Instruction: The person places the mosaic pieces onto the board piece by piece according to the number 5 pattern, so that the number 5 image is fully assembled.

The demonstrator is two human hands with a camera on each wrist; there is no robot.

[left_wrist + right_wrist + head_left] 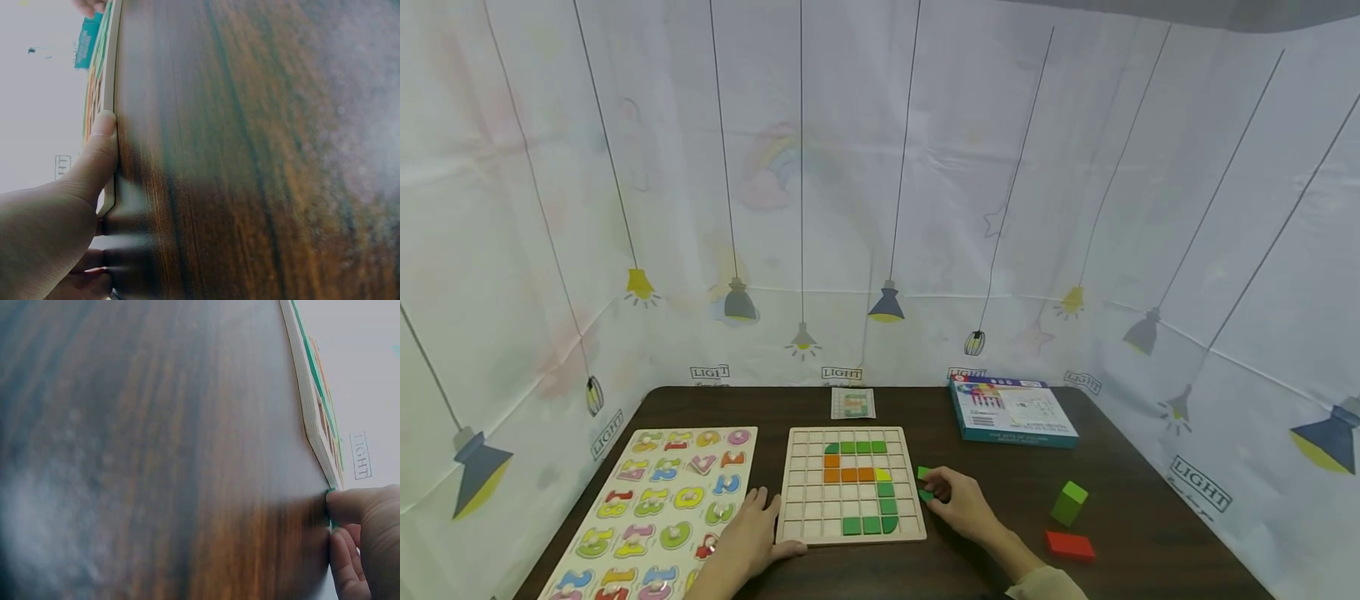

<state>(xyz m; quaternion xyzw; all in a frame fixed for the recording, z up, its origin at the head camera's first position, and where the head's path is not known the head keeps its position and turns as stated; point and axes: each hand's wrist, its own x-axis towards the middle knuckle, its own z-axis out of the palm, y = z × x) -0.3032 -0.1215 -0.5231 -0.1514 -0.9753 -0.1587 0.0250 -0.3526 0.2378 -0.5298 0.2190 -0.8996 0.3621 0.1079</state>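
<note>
A square wooden grid board (808, 504) lies on the dark table, with green, orange and yellow tiles forming a figure like a 5. My left hand (748, 533) rests at its near left corner, the thumb (100, 140) against the front edge and the fingers along the left side. Just right of the board, my right hand (958, 502) pinches a small green tile (926, 495) low at the table; in the right wrist view the thumb (350, 503) partly hides it. Another green tile (922, 472) lies by the fingertips.
A number puzzle board (658, 471) lies at the left. A small pattern card (853, 403) is behind the grid board, and a flat blue-and-white box (1011, 412) at the back right. Green blocks (1069, 503) and a red block (1070, 546) sit farther right.
</note>
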